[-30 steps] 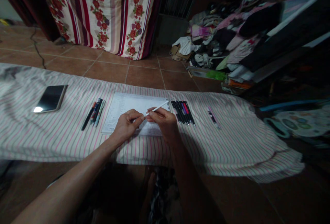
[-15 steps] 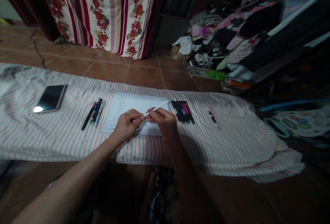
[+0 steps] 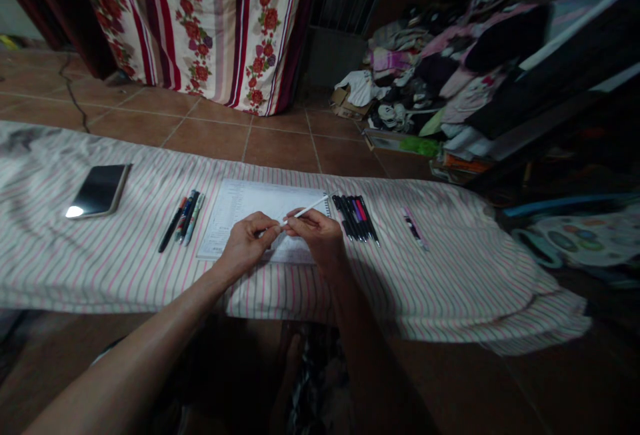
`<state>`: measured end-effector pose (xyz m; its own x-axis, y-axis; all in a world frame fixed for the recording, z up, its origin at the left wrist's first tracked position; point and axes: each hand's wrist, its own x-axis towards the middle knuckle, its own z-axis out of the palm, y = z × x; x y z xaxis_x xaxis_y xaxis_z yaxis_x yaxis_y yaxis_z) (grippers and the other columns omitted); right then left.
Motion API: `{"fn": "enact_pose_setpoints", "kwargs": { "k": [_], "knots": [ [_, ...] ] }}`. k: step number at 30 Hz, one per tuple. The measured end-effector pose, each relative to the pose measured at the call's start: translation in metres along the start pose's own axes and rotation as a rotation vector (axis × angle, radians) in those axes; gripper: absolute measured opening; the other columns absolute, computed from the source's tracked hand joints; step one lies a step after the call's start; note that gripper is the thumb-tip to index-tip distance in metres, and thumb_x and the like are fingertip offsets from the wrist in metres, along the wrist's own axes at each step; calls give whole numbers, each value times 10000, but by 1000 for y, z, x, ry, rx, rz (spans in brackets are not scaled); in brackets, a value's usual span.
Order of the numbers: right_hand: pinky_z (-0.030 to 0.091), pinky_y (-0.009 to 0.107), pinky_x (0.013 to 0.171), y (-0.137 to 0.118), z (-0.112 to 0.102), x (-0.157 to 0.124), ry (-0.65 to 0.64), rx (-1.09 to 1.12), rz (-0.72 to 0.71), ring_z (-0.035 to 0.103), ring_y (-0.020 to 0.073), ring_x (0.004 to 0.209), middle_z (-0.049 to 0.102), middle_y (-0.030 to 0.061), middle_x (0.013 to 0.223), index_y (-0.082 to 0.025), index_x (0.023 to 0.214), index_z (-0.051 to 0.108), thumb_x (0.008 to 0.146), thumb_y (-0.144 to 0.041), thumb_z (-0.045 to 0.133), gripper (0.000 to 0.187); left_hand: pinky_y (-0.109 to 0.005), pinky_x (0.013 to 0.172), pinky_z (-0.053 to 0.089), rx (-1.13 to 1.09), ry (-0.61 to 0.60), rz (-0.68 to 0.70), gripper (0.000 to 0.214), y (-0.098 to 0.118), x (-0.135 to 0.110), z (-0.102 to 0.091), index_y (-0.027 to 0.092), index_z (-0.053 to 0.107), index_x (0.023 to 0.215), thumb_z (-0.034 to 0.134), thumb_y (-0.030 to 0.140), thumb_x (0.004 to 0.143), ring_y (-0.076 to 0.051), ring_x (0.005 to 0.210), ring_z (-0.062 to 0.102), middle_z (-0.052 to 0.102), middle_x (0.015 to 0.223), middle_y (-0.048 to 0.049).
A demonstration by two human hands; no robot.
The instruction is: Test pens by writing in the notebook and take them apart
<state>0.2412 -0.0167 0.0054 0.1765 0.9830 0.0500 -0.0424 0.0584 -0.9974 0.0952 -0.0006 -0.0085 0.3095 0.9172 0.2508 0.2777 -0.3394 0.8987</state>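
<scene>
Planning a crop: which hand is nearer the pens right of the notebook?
Right. The right hand, holding a white pen, is just left of the pens; the left hand is farther left.

The left hand (image 3: 246,245) and right hand (image 3: 317,235) hid the lower middle of the sheet (image 3: 255,205), and its small print was too fine to read. One end of the white stick (image 3: 305,211) vanished among the fingers (image 3: 270,225), so its tip could not be told. The pens (image 3: 355,218) at 3 o'clock were too small to show labels, as were the pens (image 3: 183,218) at 9 o'clock. Farther out at 3 o'clock, the pink item (image 3: 413,228) could not be identified. Glare hid part of the phone (image 3: 97,189) at 9 o'clock. At 1 o'clock, the clothes (image 3: 430,68) sank into shadow, the curtain (image 3: 190,21) at 11 o'clock ran off the top edge, and the left arm (image 3: 150,348) ran off the bottom edge.
</scene>
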Motion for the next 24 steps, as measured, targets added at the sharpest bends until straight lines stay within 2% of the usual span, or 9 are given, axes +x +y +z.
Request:
{"fn": "enact_pose_setpoints", "kwargs": {
  "k": [11, 15, 24],
  "knots": [
    [536, 225, 533, -1, -4, 0, -7, 8, 59, 655, 142, 591, 661, 0, 601, -168, 734, 642, 596, -325, 710, 220, -260, 637, 411, -15, 1, -14, 211, 7, 0, 2, 188, 652, 595, 563, 252, 775, -137, 660, 547, 556, 614, -3],
    [527, 233, 537, -1, -5, 1, -15, 7, 24, 643, 139, 569, 649, -6, 584, -165, 694, 632, 590, -315, 716, 201, -262, 631, 406, -28, -16, -20, 184, 7, 0, 3, 185, 673, 659, 551, 246, 782, -141, 668, 544, 557, 621, -6],
    [475, 209, 495, 2, -6, 1, -57, -14, -22, 598, 115, 534, 631, -25, 568, -177, 680, 624, 597, -253, 709, 141, -261, 620, 398, -18, -32, -15, 204, 8, -1, 3, 178, 674, 650, 549, 263, 788, -140, 657, 537, 548, 612, -8]
  ]
}}
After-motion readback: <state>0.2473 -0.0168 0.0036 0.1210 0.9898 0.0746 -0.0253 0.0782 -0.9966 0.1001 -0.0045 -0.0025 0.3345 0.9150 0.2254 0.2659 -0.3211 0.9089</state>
